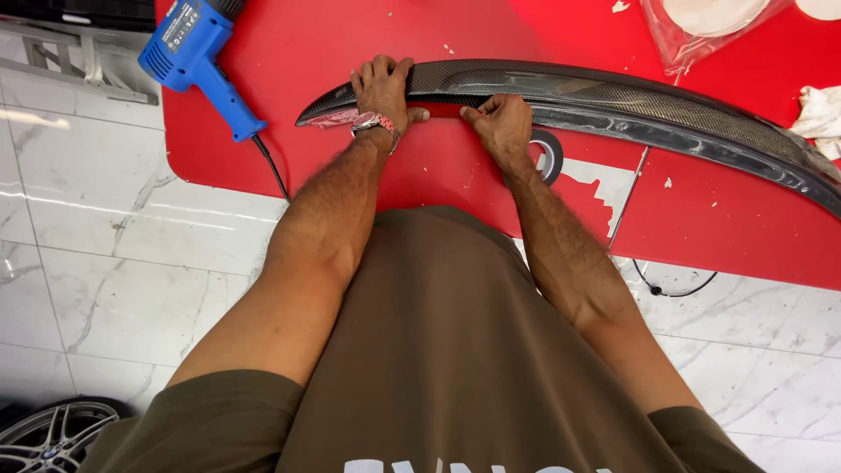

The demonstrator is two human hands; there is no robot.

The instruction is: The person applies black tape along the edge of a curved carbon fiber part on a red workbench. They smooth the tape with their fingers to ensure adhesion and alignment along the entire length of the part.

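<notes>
A long, curved black carbon-fibre spoiler (631,109) lies across a red table (438,175). My left hand (384,88), with a watch on the wrist, presses flat on the spoiler's left end, thumb along its near edge. My right hand (501,123) pinches the near edge of the spoiler just to the right of it, fingers curled. A roll of tape (550,156) lies on the table beside my right wrist.
A blue heat gun (194,54) with a black cord lies at the table's left corner. A clear plastic bag (705,26) and a white rag (822,112) sit at the far right. White marble floor surrounds the table; a car wheel (48,436) shows at bottom left.
</notes>
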